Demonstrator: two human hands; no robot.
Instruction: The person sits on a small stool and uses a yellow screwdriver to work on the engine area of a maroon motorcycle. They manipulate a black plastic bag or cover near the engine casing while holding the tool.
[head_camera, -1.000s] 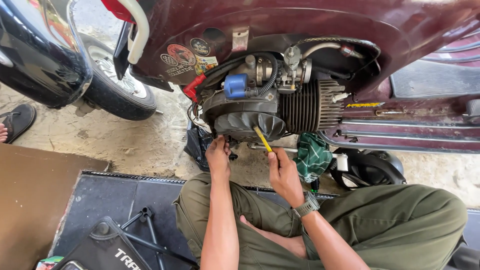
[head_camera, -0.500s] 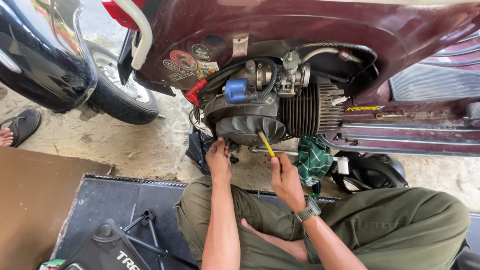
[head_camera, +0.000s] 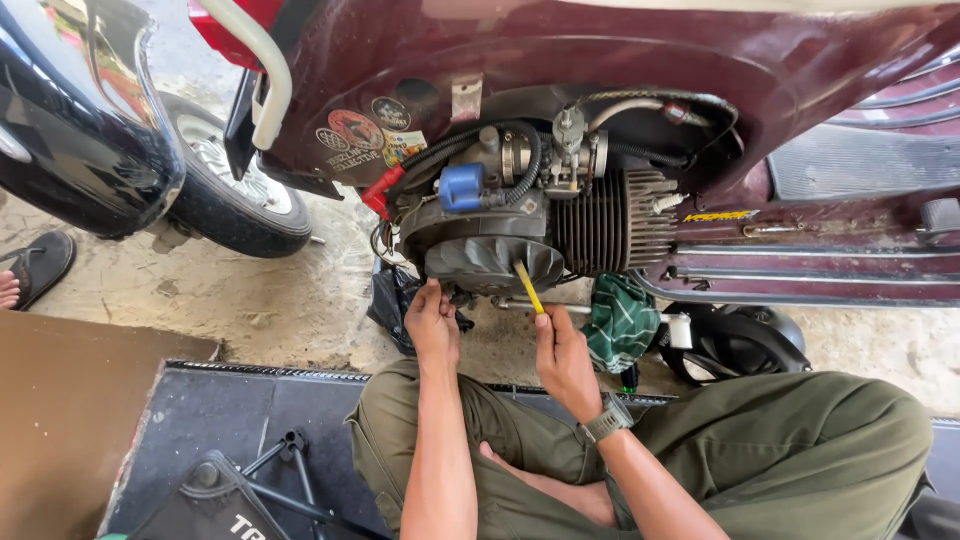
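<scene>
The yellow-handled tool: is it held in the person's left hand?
No. The yellow-handled tool is gripped by the right hand, its tip up against the dark engine cover, while the left hand rests beneath that cover.

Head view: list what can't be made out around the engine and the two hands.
- Tip of the yellow tool in the right hand: hidden against the fan cover.
- Left hand fingertips: hidden under the engine; what they touch is unclear.
- Stickers: too small.
- Sandalled foot: cut by left edge.
</scene>
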